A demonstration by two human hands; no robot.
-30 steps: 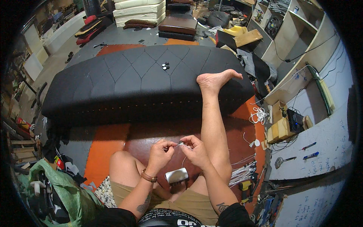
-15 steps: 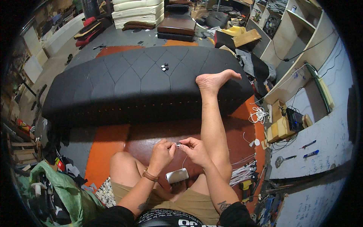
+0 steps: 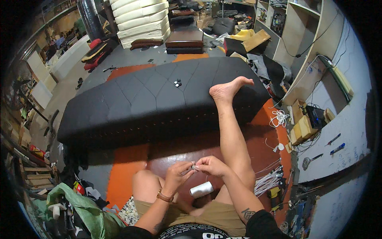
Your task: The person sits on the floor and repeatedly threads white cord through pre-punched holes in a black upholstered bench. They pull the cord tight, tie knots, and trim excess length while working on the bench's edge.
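Observation:
White thread is looped between my two hands, with a tiny piece at the fingertips that is hard to make out. My left hand, a brown bracelet on its wrist, pinches the thread from one side. Opposite it, touching fingertips, my right hand is closed on the same thread. A line runs down to a white thread spool lying between my legs. Beyond my hands stretches a long black upholstered panel with diamond lines. Several small black and white buttons lie on it, and my bare foot rests there too.
A bundle of cut white threads lies right of my leg, below a coil of white cord. At left sits a green sack. Foam blocks are stacked at the back; shelves line the right.
My head view has shifted, so the scene sits further right and lower. The small shiny piece at my fingertips is less visible, and a thread loop now shows around my fingers.

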